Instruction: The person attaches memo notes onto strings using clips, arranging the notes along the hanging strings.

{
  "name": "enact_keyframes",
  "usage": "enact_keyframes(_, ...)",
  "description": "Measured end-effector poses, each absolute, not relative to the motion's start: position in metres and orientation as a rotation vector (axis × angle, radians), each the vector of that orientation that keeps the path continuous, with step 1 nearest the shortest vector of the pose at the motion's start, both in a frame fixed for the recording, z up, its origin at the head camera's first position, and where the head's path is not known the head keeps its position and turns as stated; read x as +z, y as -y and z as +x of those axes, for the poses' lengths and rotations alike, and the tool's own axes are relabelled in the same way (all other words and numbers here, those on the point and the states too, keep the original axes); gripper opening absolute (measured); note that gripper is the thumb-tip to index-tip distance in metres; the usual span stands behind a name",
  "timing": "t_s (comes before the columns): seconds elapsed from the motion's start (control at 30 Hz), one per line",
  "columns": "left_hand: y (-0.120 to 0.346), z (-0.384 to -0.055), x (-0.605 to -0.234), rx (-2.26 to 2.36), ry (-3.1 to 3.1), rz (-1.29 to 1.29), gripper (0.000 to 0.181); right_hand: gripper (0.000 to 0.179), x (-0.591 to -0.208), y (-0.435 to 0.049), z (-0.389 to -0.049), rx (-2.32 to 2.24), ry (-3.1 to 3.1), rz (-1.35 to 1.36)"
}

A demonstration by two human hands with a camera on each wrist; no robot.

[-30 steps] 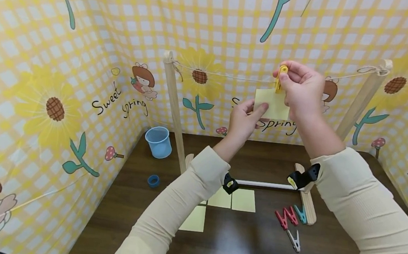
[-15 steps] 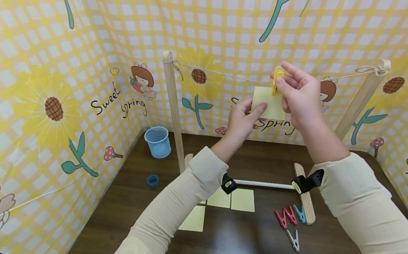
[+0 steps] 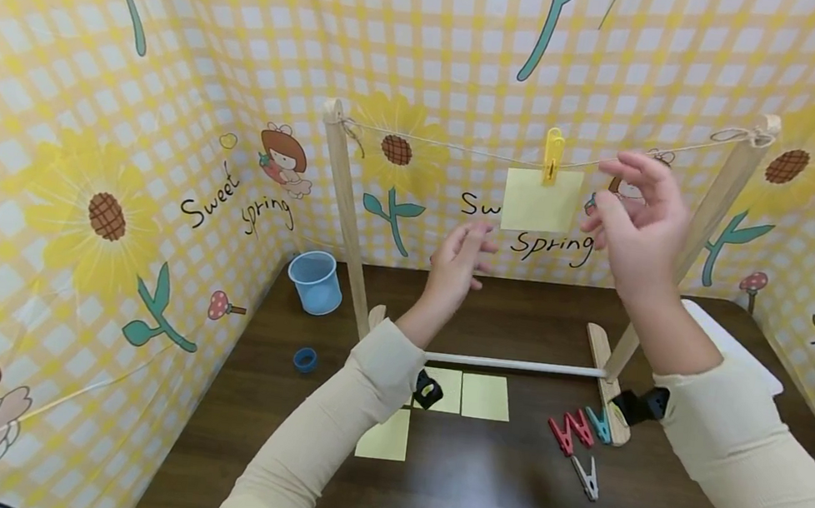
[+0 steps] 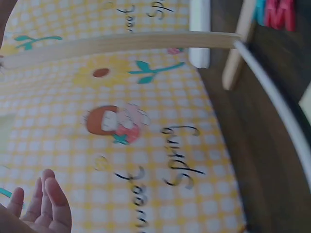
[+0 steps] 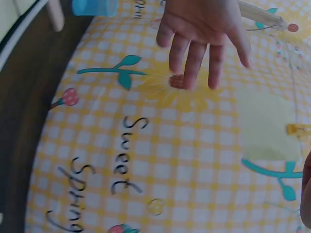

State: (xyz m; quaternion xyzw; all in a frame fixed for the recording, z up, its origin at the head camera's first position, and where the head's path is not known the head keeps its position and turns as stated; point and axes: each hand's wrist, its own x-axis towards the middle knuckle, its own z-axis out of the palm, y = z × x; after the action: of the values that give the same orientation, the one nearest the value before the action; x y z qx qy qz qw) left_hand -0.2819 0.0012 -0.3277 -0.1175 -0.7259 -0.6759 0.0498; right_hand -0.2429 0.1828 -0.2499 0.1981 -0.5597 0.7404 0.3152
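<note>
A pale yellow paper square (image 3: 530, 203) hangs from the string (image 3: 450, 148), held at its top edge by a yellow clothespin (image 3: 553, 155). My left hand (image 3: 454, 261) is apart from the paper, below its left corner, fingers relaxed and holding nothing. To the right of the paper, my right hand (image 3: 645, 226) hovers with loosely bent fingers and nothing in them. In the right wrist view the paper (image 5: 267, 124) and the clothespin (image 5: 297, 130) show beside the left hand's spread fingers, while just a sliver of the right hand shows at the right edge.
Wooden posts (image 3: 347, 205) carry the string, joined below by a white rod (image 3: 515, 365). More paper squares (image 3: 486, 397) lie on the table (image 3: 469, 504). Red, teal and white clothespins (image 3: 587, 477) lie at the right. A blue bucket (image 3: 316, 284) and blue ring (image 3: 305, 360) are at left.
The right hand has let go of the yellow clothespin and moved right. My left hand has released the paper and drawn down and left. Paper and clothespin now hang on the string.
</note>
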Motion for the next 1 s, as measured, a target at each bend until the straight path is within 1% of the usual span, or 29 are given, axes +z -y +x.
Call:
enact_keyframes(0.07,0.007,-0.282,-0.343,-1.954,2.299,-0.300,0.038,0.027,-0.269,-0.192,-0.241,1.857,1.508,0.495)
enact_keyframes(0.13,0.017,-0.280,-0.359,-1.835,2.421,-0.291,0.033,0.022,-0.291,-0.202,-0.238,1.748,1.650,0.434)
enact_keyframes(0.27,0.039,-0.270,-0.395,-1.445,2.708,-0.403,0.019,0.015,-0.344,-0.226,-0.231,1.466,2.190,0.334)
enact_keyframes(0.33,0.051,-0.261,-0.411,-1.237,2.819,-0.465,0.015,0.012,-0.373,-0.237,-0.225,1.275,2.468,0.373)
enact_keyframes(0.5,0.083,-0.242,-0.445,-0.822,3.025,-0.517,0.013,0.005,-0.440,-0.252,-0.205,0.944,2.939,0.435)
enact_keyframes(0.63,0.101,-0.224,-0.465,-0.543,3.132,-0.496,0.012,0.008,-0.476,-0.252,-0.191,0.816,3.117,0.312)
enact_keyframes(0.73,0.110,-0.211,-0.475,-0.369,3.174,-0.439,0.007,0.011,-0.490,-0.247,-0.184,0.720,3.157,0.220)
enact_keyframes(0.8,0.113,-0.204,-0.480,-0.284,3.202,-0.365,0.014,0.018,-0.493,-0.244,-0.181,0.645,3.179,0.156)
enact_keyframes(0.93,0.114,-0.193,-0.489,-0.156,3.239,-0.206,0.030,0.040,-0.493,-0.240,-0.175,0.513,3.279,0.012)
enact_keyframes(1.0,0.113,-0.189,-0.495,-0.116,3.242,-0.140,0.037,0.046,-0.492,-0.239,-0.172,0.481,3.342,-0.048)
